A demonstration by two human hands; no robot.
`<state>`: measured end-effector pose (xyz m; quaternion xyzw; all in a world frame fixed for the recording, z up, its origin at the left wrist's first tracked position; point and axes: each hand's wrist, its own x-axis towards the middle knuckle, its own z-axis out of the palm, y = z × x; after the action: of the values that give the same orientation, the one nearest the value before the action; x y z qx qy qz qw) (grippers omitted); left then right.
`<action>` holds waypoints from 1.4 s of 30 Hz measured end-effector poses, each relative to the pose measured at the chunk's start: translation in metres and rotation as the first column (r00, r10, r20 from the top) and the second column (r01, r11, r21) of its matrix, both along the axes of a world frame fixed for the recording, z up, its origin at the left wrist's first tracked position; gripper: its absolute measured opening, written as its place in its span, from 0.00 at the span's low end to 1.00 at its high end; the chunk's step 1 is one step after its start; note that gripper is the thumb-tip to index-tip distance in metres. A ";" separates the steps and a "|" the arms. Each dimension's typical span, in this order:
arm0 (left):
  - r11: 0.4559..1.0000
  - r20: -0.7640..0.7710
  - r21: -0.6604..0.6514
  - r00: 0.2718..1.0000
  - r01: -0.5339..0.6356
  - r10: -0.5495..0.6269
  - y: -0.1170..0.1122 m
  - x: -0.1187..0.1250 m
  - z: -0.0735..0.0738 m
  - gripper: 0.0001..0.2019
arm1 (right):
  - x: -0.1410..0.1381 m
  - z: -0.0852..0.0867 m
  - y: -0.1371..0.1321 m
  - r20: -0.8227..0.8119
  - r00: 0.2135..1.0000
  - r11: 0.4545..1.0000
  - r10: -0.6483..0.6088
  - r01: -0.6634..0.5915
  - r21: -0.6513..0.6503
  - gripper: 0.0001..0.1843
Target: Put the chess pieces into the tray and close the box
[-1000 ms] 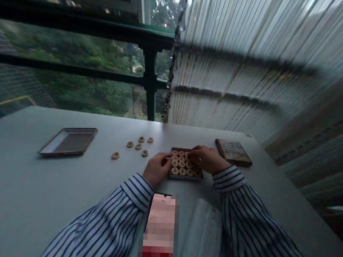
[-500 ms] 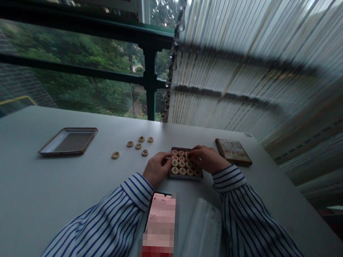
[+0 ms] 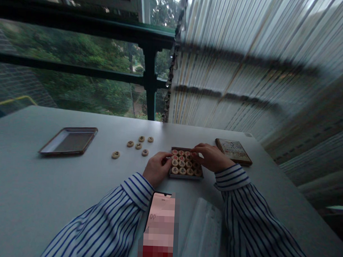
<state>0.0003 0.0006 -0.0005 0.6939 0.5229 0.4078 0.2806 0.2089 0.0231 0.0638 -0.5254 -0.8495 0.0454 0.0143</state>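
Shallow grey rectangular box (image 3: 186, 177) sat below-right of frame centre, visible rows already filled with round pale-wood discs (image 3: 182, 171); six loose black-marked wooden discs (image 3: 138, 146) lay outside, centre-left. Your left hand (image 3: 157, 168) curled against its left edge; your right hand (image 3: 211, 157) arched over its upper-right corner. Couldn't tell whether fingers gripped anything.

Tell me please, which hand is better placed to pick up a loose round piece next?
Probably the left hand: it is at the left side of the open box, nearest the loose pieces. The right hand is over the box's right side, farther from them.
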 end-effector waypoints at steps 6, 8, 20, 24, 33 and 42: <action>1.000 0.010 0.007 1.000 -0.002 0.002 0.000 -0.001 0.000 0.12 | 0.010 0.004 0.002 -0.012 1.000 0.998 -0.026 0.027 0.062 0.14; 1.000 0.010 0.003 1.000 -0.001 0.001 0.000 -0.001 0.000 0.12 | 0.011 0.004 0.002 -0.005 1.000 0.997 -0.030 0.030 0.065 0.14; 1.000 0.026 -0.018 1.000 0.011 -0.010 0.001 -0.001 -0.003 0.13 | 0.009 0.005 0.000 0.073 0.996 0.998 -0.049 0.046 0.034 0.14; 1.000 0.029 -0.004 1.000 0.012 -0.012 0.001 -0.001 -0.004 0.13 | 0.009 0.002 0.001 0.094 0.995 0.999 -0.045 0.044 0.017 0.13; 1.000 0.030 -0.015 0.999 0.016 -0.015 0.000 -0.001 -0.001 0.13 | 0.008 0.002 0.001 0.103 0.994 0.999 -0.038 0.040 -0.009 0.13; 1.000 0.011 -0.005 1.000 0.009 -0.009 0.000 -0.001 0.001 0.12 | 0.008 0.002 0.001 0.088 0.996 0.999 -0.031 0.032 -0.008 0.11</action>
<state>-0.0003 0.0002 0.0003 0.6932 0.5191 0.4090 0.2874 0.2165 0.0237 0.0662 -0.5404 -0.8407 0.0259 -0.0250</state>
